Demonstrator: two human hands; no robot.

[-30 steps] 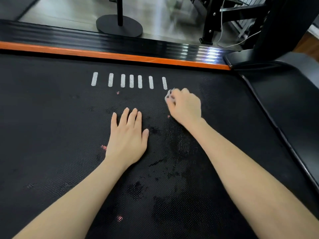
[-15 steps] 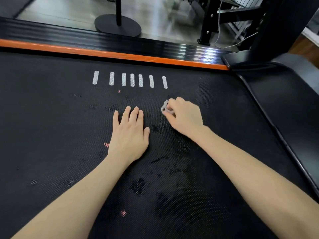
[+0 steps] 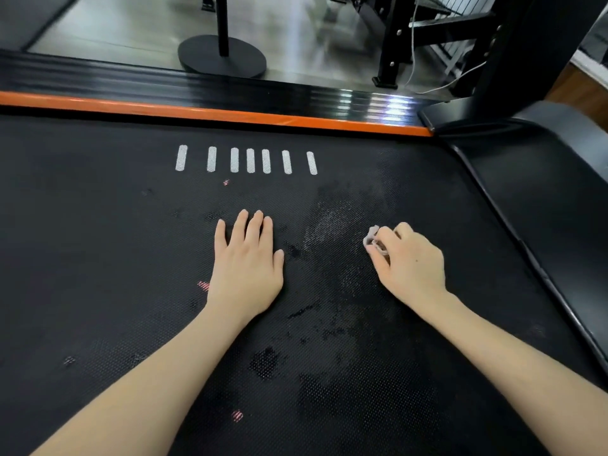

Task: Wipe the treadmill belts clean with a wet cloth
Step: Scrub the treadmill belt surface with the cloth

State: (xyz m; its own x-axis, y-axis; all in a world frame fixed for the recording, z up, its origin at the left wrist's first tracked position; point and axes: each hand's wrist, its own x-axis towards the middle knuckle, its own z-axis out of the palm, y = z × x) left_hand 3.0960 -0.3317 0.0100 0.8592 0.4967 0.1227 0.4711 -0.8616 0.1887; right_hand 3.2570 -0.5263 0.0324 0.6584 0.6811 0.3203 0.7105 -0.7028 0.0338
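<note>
The black textured treadmill belt (image 3: 98, 258) fills the view, with a row of several white stripes (image 3: 250, 160) across its far part. Dark wet patches and a greyish wiped smear (image 3: 329, 222) lie between my hands. My left hand (image 3: 246, 264) rests flat on the belt, fingers straight and together. My right hand (image 3: 408, 261) lies further right, fingers curled round a small wadded pale cloth (image 3: 371, 237) that it presses onto the belt. Only a bit of the cloth shows past the fingertips.
An orange strip (image 3: 214, 113) and a ribbed black side rail (image 3: 164, 83) run along the belt's far edge. A black motor cover and upright (image 3: 526, 93) stand at the far right. A round black stand base (image 3: 222, 57) sits on the floor beyond.
My right hand has dragged the cloth back from near the white stripes and to the right, leaving a fresh smear. My left hand has stayed flat in place.
</note>
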